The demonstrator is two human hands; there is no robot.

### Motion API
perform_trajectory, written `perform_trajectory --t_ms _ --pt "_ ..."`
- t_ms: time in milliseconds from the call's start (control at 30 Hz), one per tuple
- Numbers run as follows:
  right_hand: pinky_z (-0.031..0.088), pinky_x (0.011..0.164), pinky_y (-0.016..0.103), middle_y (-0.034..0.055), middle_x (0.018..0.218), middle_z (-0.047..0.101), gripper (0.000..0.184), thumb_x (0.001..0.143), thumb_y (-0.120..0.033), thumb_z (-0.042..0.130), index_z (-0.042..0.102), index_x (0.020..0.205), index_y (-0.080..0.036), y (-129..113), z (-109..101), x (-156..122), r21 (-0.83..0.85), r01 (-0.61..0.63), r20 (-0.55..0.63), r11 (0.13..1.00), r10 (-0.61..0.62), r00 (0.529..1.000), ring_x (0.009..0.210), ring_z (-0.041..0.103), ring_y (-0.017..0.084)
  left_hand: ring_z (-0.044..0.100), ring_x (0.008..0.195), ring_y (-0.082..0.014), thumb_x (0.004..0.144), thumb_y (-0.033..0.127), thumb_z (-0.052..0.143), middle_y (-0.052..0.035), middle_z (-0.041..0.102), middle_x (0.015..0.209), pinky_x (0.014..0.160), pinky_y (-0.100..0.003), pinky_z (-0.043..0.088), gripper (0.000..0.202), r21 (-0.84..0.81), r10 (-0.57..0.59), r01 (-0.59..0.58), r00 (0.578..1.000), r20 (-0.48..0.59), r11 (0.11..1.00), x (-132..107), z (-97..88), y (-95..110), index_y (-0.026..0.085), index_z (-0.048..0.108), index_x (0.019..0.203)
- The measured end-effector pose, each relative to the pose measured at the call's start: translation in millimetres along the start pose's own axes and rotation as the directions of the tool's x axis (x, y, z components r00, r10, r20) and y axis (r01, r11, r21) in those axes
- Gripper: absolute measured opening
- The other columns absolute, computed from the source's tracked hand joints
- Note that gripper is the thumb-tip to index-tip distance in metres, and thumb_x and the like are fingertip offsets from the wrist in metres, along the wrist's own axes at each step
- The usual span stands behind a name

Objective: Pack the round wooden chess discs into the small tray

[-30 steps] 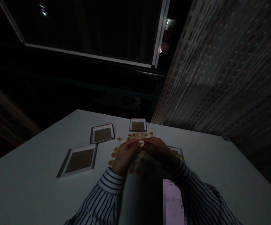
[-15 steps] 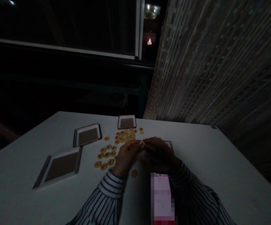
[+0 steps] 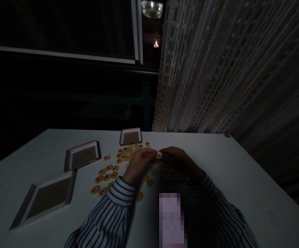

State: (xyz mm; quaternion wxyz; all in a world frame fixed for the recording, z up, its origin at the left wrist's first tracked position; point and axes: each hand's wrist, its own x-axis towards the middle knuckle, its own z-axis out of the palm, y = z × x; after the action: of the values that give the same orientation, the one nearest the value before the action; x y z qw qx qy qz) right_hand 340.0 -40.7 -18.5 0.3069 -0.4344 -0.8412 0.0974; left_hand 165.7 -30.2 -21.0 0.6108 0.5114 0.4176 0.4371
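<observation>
Both hands meet over a white table (image 3: 242, 179) in dim light. My left hand (image 3: 138, 166) and my right hand (image 3: 179, 162) pinch one small round pale disc (image 3: 159, 155) between their fingertips. Several yellow round discs (image 3: 108, 172) with red or dark marks lie scattered on the table under and left of my hands. Both arms wear blue-striped white sleeves.
Three shallow rectangular trays with brown insides lie on the table: near left (image 3: 47, 198), middle left (image 3: 82, 156), far centre (image 3: 130, 136). A woven curtain (image 3: 229, 69) hangs on the right, a dark window behind. The table's far edge lies just past the trays.
The view has swung to the right, so the trays and discs sit further left in the picture. My hands still hold the disc together between them.
</observation>
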Motion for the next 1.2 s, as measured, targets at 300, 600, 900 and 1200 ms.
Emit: perform_trajectory --t_ms 300,600,900,1200 --pt "0.046 0.073 0.026 0.0045 0.092 0.065 0.029 0.076 -0.022 0.059 0.058 0.105 -0.018 6.2 -20.5 -4.8 0.303 -0.023 -0.023 0.953 0.032 0.999 0.08 0.059 0.013 0.06 0.068 -0.0124 0.062 0.031 0.069 -0.0029 0.068 0.073 0.068 -0.024 0.046 0.021 -0.027 0.011 -0.009 0.999 0.052 1.0 14.0 11.5 6.0 0.014 0.065 0.074" --pt "0.049 0.079 0.031 0.0053 0.096 0.065 0.028 0.076 -0.029 0.059 0.061 0.101 -0.017 5.6 -22.3 -4.7 0.597 -0.223 0.093 0.771 0.21 0.973 0.088 0.06 0.016 0.061 0.068 -0.0137 0.059 0.028 0.071 -0.0031 0.068 0.071 0.067 -0.026 0.047 0.023 -0.038 -0.044 0.046 0.998 0.052 0.998 11.7 14.4 10.1 0.013 0.065 0.075" --pt "0.05 0.08 0.033 0.005 0.093 0.066 0.023 0.075 -0.029 0.06 0.063 0.095 -0.017 3.8 -23.9 -2.5 0.672 -0.244 0.076 0.699 0.263 0.962 0.086 0.061 0.016 0.061 0.075 -0.0156 0.062 0.029 0.07 -0.0053 0.068 0.08 0.071 -0.028 0.047 0.03 -0.047 -0.054 0.058 0.995 0.082 0.997 10.3 13.4 9.0 0.015 0.066 0.088" --pt "0.051 0.072 0.03 0.004 0.086 0.067 0.019 0.076 -0.028 0.059 0.064 0.091 -0.017 5.9 -25.6 -2.7 0.58 -0.221 0.014 0.784 0.261 0.965 0.079 0.062 0.015 0.062 0.08 -0.0171 0.065 0.028 0.067 -0.0082 0.068 0.089 0.074 -0.029 0.047 0.029 0.006 -0.039 0.039 0.988 0.147 0.999 6.8 14.3 14.6 0.014 0.066 0.091"
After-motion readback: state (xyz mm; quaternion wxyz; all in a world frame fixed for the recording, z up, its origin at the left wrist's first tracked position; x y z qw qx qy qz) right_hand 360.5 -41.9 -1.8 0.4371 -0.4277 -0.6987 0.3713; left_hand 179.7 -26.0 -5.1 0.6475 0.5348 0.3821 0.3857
